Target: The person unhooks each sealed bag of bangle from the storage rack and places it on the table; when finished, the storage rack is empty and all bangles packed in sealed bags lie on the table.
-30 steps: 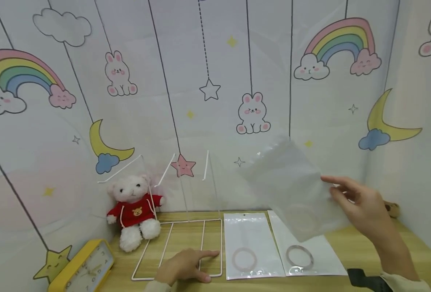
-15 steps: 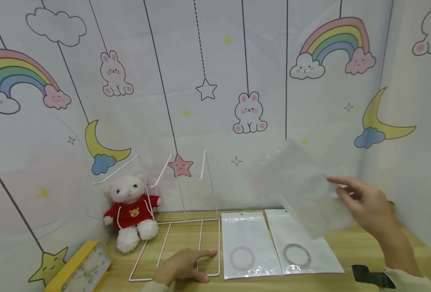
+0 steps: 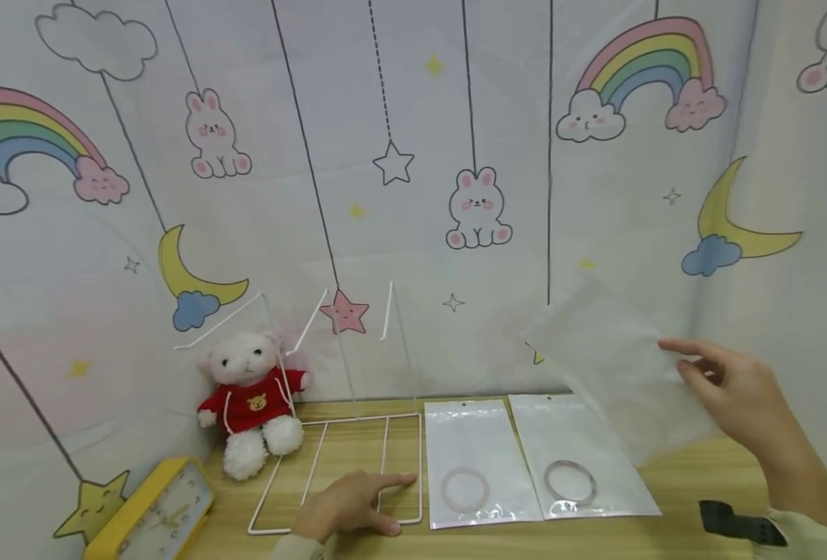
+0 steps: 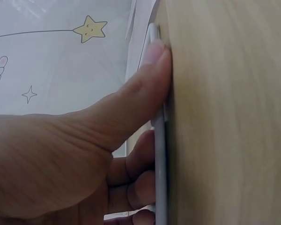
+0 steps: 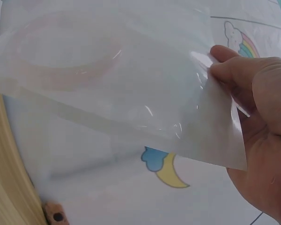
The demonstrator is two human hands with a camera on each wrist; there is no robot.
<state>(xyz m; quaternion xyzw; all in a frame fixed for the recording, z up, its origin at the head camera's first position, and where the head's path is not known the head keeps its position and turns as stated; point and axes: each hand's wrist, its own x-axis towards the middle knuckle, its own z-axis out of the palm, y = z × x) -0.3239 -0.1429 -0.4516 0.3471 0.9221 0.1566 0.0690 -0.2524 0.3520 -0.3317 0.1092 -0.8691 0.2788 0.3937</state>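
My right hand (image 3: 742,393) pinches the edge of a translucent plastic bag (image 3: 602,350) between thumb and index finger, holding it up in the air. A pale pink bangle (image 5: 89,75) shows through the bag in the right wrist view. My left hand (image 3: 350,502) rests on the front of a white wire rack (image 3: 422,459), index finger stretched toward its right bar. In the left wrist view, the thumb (image 4: 152,70) lies along the rack's wire with the other fingers bent behind it. The rack's three hooked arms rise at the back.
Two white bags, a left one (image 3: 479,435) with a pink bangle and a right one (image 3: 560,428) with a darker bangle, lie right of the rack. A teddy bear (image 3: 255,404) sits behind the rack, and a yellow clock (image 3: 157,513) stands at front left.
My right hand has moved to the right with the bag, uncovering more of the right-hand bag on the table. My left hand has stayed on the rack.
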